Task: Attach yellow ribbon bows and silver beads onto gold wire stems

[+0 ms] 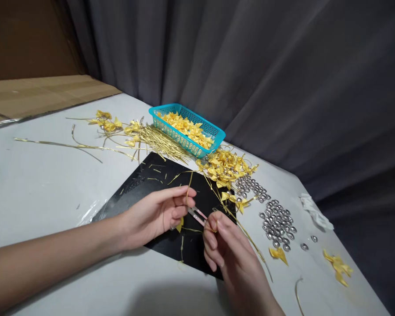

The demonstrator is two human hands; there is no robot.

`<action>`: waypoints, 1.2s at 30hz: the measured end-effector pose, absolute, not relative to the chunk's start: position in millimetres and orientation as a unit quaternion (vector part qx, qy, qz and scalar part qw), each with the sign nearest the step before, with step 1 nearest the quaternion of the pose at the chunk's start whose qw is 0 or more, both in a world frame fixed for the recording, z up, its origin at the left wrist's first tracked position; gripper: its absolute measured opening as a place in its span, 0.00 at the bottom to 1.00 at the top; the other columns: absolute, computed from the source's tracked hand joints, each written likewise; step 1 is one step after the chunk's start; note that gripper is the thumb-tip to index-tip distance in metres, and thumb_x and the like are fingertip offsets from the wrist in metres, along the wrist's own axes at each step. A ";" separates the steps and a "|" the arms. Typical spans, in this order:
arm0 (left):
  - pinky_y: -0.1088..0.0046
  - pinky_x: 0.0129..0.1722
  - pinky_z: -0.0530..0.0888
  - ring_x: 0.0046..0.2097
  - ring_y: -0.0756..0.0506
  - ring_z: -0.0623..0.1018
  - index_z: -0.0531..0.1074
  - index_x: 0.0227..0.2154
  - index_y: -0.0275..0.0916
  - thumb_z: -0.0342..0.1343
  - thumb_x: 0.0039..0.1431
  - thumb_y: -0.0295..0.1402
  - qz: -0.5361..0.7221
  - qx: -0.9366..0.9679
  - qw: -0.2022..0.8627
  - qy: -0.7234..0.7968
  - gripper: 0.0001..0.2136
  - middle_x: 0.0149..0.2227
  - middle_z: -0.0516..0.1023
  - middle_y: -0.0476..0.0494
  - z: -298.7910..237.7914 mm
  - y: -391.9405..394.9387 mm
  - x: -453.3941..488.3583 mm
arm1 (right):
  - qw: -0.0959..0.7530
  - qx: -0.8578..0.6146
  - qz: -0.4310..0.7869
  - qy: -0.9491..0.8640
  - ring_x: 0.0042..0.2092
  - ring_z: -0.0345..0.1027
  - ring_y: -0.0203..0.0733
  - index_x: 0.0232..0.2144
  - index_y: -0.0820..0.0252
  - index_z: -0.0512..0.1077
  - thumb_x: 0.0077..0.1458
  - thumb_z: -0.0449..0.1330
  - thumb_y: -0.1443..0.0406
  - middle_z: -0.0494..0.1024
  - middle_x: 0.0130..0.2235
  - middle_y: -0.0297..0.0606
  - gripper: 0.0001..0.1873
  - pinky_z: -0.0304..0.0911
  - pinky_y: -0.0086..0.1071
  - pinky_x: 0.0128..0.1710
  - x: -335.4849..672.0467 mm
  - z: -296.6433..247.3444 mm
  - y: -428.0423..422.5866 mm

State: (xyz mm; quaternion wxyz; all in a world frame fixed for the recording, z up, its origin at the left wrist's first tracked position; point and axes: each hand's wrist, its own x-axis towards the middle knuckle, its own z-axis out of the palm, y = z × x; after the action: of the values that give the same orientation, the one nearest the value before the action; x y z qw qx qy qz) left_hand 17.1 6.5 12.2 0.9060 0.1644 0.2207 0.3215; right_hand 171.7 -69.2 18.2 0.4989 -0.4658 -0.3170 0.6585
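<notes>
My left hand (166, 210) is closed in a pinch on a thin gold cord (190, 181), whose end sticks up past the fingertips. Under those fingers shows a yellow ribbon bow (180, 225), partly hidden. My right hand (228, 243) is also closed, with thumb and forefinger pinching a bit of gold cord. Between the hands lie slim snips with pink handles (199, 216); whether the right fingers hold them or they rest on the board, I cannot tell. Both hands are over a black board (164, 252) strewn with cord scraps.
A blue basket (187, 142) of yellow bows stands at the back, beside a bundle of gold cords (166, 145). Finished-looking bows (225, 166) are heaped to its right, near silver beads (278, 224). Crumpled white paper (316, 213) lies far right. A grey curtain (250, 66) hangs behind.
</notes>
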 end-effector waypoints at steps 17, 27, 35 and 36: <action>0.77 0.17 0.51 0.17 0.55 0.52 0.72 0.19 0.35 0.55 0.53 0.34 0.119 0.530 0.807 0.231 0.11 0.13 0.55 0.56 6.9 14.2 11.6 | 0.418 -0.463 0.660 -0.418 0.20 0.41 0.26 0.25 0.61 0.61 0.54 0.59 0.54 0.52 0.19 0.24 0.17 0.43 0.22 0.18 184.1 17.3 -68.9; 0.77 0.17 0.52 0.18 0.56 0.59 0.77 0.24 0.36 0.55 0.52 0.33 0.103 0.544 0.797 0.242 0.08 0.22 0.73 0.48 3.5 14.9 10.6 | 0.344 -0.529 0.612 -0.476 0.18 0.41 0.26 0.23 0.60 0.60 0.51 0.57 0.49 0.51 0.17 0.23 0.21 0.37 0.24 0.17 180.1 22.3 -68.0; 0.78 0.16 0.52 0.18 0.57 0.60 0.78 0.23 0.37 0.56 0.51 0.32 0.099 0.529 0.810 0.235 0.07 0.28 0.79 0.46 7.0 12.5 11.8 | 0.313 -0.550 0.595 -0.496 0.19 0.45 0.27 0.23 0.61 0.63 0.53 0.56 0.54 0.55 0.19 0.27 0.17 0.38 0.24 0.18 177.5 25.3 -66.1; 0.78 0.16 0.53 0.18 0.56 0.60 0.77 0.23 0.37 0.57 0.50 0.33 0.099 0.533 0.806 0.236 0.07 0.27 0.78 0.46 7.5 12.2 11.9 | 0.308 -0.550 0.594 -0.499 0.19 0.45 0.27 0.23 0.61 0.64 0.53 0.56 0.54 0.56 0.19 0.27 0.16 0.39 0.24 0.18 177.4 25.6 -66.0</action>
State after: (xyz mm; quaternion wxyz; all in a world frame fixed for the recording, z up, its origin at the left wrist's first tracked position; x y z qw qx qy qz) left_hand 11.9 12.2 7.5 0.8064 0.5331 0.2359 0.0990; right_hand 177.4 -66.0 25.6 0.3084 -0.5504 -0.4987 0.5943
